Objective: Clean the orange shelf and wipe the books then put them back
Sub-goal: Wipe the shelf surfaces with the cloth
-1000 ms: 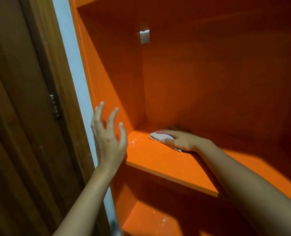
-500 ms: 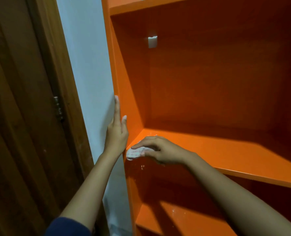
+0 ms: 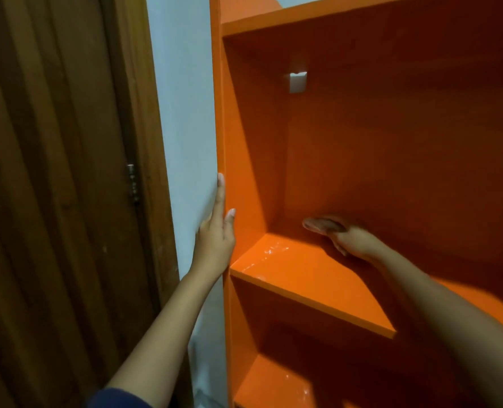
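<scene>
Your right hand [image 3: 344, 237] is deep in the compartment, pressed flat at the back left corner of the orange shelf [image 3: 309, 278]. Something pale and blurred shows under its fingertips [image 3: 318, 225]. It may be a wiping cloth, but you cannot tell for sure from this view, nor whether the fingers grip it or only press on it. Your left hand [image 3: 214, 234] is outside, fingers straight and together, laid along the front edge of the left side panel [image 3: 244, 160], bracing and holding nothing.

The shelf board runs long from that left corner off to your right, and most of it lies to the right of the wiping hand, under your forearm. So the right hand is the nearer one, and the likely stroke is a pull rightward or back toward the front edge.

Pale specks sit on the board near the left front, between the two hands. The right end of the shelf is cut off by the frame and lies in shadow. No books are in view. A lower shelf [image 3: 267, 381] shows specks too.
</scene>
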`<state>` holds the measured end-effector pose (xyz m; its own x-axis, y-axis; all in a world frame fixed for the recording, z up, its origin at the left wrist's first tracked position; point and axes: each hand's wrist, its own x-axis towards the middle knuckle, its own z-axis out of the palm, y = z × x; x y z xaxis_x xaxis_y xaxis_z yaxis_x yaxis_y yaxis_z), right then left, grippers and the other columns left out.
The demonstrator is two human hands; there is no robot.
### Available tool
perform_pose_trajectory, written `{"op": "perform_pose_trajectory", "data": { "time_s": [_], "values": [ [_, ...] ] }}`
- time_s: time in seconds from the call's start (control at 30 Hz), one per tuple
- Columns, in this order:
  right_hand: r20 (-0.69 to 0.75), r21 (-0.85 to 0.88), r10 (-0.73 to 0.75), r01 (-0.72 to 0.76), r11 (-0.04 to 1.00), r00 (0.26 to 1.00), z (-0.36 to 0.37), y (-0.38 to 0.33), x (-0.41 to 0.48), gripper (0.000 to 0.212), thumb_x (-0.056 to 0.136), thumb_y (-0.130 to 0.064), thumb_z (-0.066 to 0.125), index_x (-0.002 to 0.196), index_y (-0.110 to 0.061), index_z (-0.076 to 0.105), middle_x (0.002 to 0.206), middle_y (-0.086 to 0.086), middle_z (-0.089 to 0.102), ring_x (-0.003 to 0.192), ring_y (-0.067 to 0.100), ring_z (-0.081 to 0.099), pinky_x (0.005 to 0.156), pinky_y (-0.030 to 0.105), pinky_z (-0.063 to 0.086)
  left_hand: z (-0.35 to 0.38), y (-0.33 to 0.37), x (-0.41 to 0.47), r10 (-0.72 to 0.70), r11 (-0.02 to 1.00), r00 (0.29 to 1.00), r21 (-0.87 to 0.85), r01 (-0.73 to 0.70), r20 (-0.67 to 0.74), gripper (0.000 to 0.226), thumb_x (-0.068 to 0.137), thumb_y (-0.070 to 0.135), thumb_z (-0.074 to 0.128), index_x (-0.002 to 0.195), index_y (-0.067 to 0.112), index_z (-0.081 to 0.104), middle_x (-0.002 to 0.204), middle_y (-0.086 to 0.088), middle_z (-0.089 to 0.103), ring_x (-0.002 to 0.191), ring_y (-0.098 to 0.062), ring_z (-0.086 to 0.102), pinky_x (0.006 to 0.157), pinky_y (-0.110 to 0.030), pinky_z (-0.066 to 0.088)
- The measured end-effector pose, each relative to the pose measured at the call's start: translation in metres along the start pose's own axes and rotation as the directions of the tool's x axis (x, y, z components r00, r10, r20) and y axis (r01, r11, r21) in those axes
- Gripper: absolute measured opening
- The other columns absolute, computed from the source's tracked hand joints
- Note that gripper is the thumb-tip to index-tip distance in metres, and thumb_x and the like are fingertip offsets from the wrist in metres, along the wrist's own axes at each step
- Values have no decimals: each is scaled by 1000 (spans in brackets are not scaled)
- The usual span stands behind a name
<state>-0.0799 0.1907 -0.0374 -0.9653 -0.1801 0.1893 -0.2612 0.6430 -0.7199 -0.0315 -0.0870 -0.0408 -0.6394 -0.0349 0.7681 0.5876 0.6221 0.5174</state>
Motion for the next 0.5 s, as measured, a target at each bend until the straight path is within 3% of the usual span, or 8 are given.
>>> {"op": "perform_pose_trajectory", "data": {
  "time_s": [0.03,0.1,0.17,0.23,0.33,0.4,0.5],
  "values": [
    [34,5,14,-14,1000,999,2,13,15,28,100,-21,44,127,-21,46,103,10,69,38,2,47,40,16,35,0,1,0,-10,1000,1000,3,10,0,63,97,43,28,124,72,-20,87,1,56,67,-35,60,61,-54,53],
    [48,-56,-20,22,998,999,7,31,39,34,99,-25,46,132,-16,47,125,2,62,46,1,53,46,17,40,1,6,1,-25,999,1000,23,25,-2,63,96,43,29,124,73,-19,88,20,42,76,-39,62,67,-55,54],
    [49,-153,-60,67,986,997,13,34,57,36,98,-22,47,134,-21,45,124,-2,61,75,18,67,66,32,52,2,8,0,-42,999,999,3,42,-11,64,101,37,32,126,70,-17,88,26,36,82,-35,63,72,-52,56],
    [115,-143,-129,145,979,985,20,29,70,38,97,-18,45,133,-28,43,123,3,61,92,30,66,81,45,51,4,9,-1,-55,997,998,-61,54,-18,65,101,30,34,131,66,-12,95,30,37,84,-18,62,76,-40,57],
    [188,-321,-187,240,916,964,32,24,89,41,94,-39,43,135,-37,43,142,-1,46,120,20,49,104,40,32,6,9,0,-69,990,997,-126,66,-19,58,95,38,33,132,60,-6,122,33,32,92,13,54,80,-14,48],
    [198,-407,-162,231,884,967,39,17,95,52,87,-66,32,135,-47,37,148,-7,36,136,25,30,111,47,21,7,11,-1,-91,985,996,-149,89,-7,59,93,42,33,133,63,-5,132,29,28,97,19,51,83,-11,46],
    [202,-424,-160,234,875,966,43,11,91,52,79,-79,24,126,-59,36,146,-10,37,135,28,28,109,54,21,7,14,-2,-102,982,995,-159,102,7,59,93,42,33,128,71,-4,137,24,27,101,18,51,86,-14,48]
  ]
}}
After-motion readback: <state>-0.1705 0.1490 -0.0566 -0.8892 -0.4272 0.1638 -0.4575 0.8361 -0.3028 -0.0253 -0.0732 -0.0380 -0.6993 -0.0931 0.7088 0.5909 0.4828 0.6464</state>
